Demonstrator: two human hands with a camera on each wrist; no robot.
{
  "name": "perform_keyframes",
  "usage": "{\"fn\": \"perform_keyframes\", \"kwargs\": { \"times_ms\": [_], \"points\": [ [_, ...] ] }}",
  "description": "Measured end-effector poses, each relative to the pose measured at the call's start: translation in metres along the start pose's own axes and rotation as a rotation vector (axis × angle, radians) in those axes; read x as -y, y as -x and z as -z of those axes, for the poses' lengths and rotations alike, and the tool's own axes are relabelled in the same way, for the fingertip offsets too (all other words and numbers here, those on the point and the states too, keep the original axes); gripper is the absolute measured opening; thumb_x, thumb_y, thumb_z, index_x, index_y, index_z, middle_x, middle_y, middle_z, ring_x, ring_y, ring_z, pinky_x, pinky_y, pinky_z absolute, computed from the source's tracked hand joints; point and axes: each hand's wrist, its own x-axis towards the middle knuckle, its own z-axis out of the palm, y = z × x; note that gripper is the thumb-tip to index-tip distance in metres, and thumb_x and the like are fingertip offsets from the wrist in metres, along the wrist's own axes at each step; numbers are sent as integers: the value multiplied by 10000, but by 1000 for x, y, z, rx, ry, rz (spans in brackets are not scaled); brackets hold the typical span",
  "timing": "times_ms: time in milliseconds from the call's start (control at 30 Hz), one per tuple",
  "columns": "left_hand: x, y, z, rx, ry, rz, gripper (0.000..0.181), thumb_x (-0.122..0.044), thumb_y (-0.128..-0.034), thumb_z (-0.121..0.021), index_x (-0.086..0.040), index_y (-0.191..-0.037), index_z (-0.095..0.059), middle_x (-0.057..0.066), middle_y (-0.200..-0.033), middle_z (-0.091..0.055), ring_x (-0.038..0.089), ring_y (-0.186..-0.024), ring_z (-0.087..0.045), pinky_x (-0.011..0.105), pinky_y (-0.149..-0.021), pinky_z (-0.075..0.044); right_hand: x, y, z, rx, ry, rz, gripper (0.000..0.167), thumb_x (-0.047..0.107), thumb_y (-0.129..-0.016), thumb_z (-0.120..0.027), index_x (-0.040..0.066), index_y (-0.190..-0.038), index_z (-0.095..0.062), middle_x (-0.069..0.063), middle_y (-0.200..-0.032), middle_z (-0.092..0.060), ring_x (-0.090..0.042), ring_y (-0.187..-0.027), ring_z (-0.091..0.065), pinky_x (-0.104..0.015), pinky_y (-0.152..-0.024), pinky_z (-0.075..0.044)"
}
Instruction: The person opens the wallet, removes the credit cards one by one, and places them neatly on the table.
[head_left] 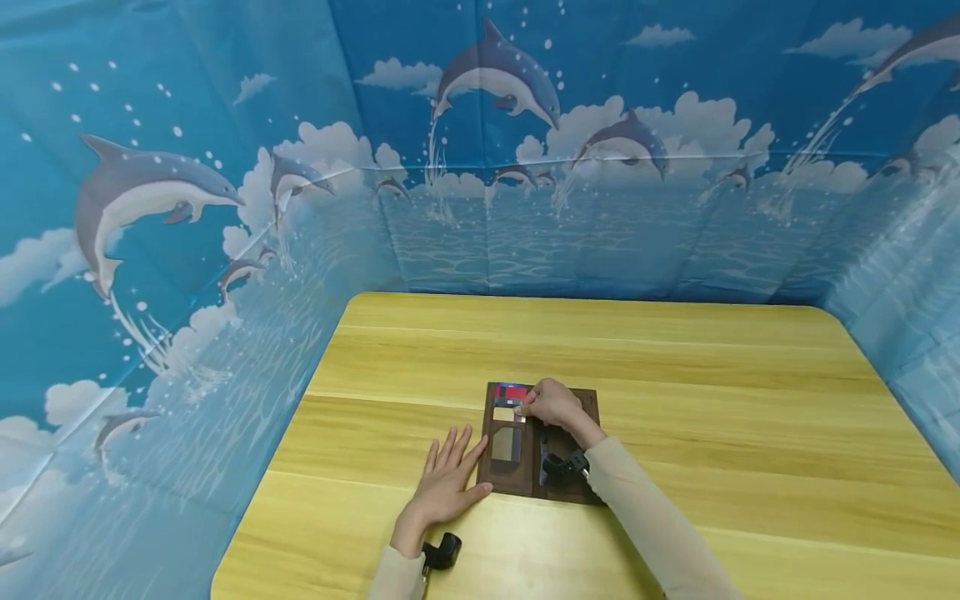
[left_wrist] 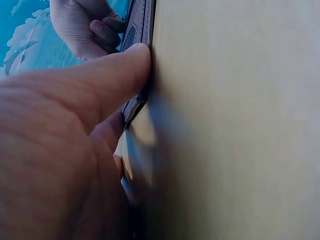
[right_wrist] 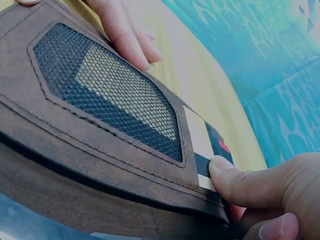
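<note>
A brown leather wallet [head_left: 517, 482] lies unfolded on the table, its left panel carrying a mesh window [right_wrist: 125, 95] with a pale item behind it. Above the window, a white card with a dark stripe [right_wrist: 198, 132] sits partly in a slot. My right hand [head_left: 557, 405] pinches this card at its edge, thumb on top; the fingertips below are partly hidden. Behind it is a red and blue card [head_left: 512, 392]. Fingers spread, my left hand [head_left: 444, 487] lies flat at the wallet's left side. Its thumb touches the wallet's lower edge in the left wrist view.
The yellow wood-grain table [head_left: 750, 400] extends around the wallet on all sides. A blue curtain with dolphins [head_left: 487, 225] hangs behind and at both sides. Each wrist wears a black camera mount, such as the left mount [head_left: 444, 552].
</note>
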Motion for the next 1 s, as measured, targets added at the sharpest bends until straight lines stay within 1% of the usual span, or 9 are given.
{"fn": "perform_keyframes", "kwargs": {
  "times_ms": [67,133,300,467,533,600,733,833,1000],
  "points": [
    [-1,0,1,14,-6,11,677,-454,-961,-479,-114,-1507,-267,174,-1562,-97,356,-1420,24,529,-1088,95,0,1,0,4,4,2,241,237,-842,-732,68,-690,-651,-9,-585,-515,-108,-434,-380,-256,-428,-309],
    [-2,0,1,17,-1,15,677,-448,-958,-491,-111,-1504,-277,171,-1562,-102,358,-1420,21,535,-1088,88,-1,1,0,2,11,2,241,242,-844,-729,76,-692,-644,4,-580,-503,-102,-432,-380,-253,-432,-302],
    [-1,0,-2,13,-7,23,681,-465,-957,-480,-140,-1513,-259,146,-1570,-89,328,-1423,42,504,-1089,115,-4,3,2,-18,39,36,233,287,-831,-737,110,-698,-664,10,-607,-570,-113,-445,-456,-260,-442,-351],
    [-3,1,0,11,-9,11,672,-437,-958,-498,-116,-1505,-275,170,-1562,-108,360,-1419,7,540,-1087,78,-7,5,2,-17,50,60,345,399,-757,-787,118,-620,-639,7,-501,-521,-141,-399,-491,-271,-416,-377],
    [-5,2,2,24,-18,19,668,-427,-960,-503,-112,-1504,-278,166,-1563,-109,362,-1419,1,550,-1088,59,-8,4,0,-23,72,57,400,439,-720,-804,127,-570,-604,18,-455,-478,-133,-385,-486,-264,-402,-352],
    [-4,2,1,29,-33,28,673,-449,-961,-487,-131,-1511,-264,146,-1569,-96,341,-1423,14,527,-1094,72,-8,3,-1,-30,104,52,441,460,-700,-812,138,-525,-567,34,-427,-455,-130,-379,-485,-255,-389,-323],
    [1,2,-4,11,-26,21,680,-469,-959,-474,-141,-1514,-257,141,-1571,-86,327,-1424,36,501,-1090,107,-4,1,0,-37,152,28,490,461,-709,-805,144,-475,-513,46,-400,-433,-138,-371,-488,-241,-384,-266],
    [3,2,-5,-5,-9,3,682,-473,-960,-468,-142,-1515,-252,155,-1569,-86,335,-1422,43,503,-1085,121,-1,2,1,-32,172,8,497,460,-725,-793,140,-468,-513,42,-399,-439,-140,-370,-489,-238,-383,-268],
    [5,-1,-6,-7,-11,9,677,-468,-962,-468,-146,-1516,-251,141,-1572,-80,315,-1425,47,497,-1088,110,0,0,2,-30,179,-2,488,468,-743,-776,121,-486,-549,28,-408,-472,-140,-379,-503,-249,-401,-299]
  ]
}}
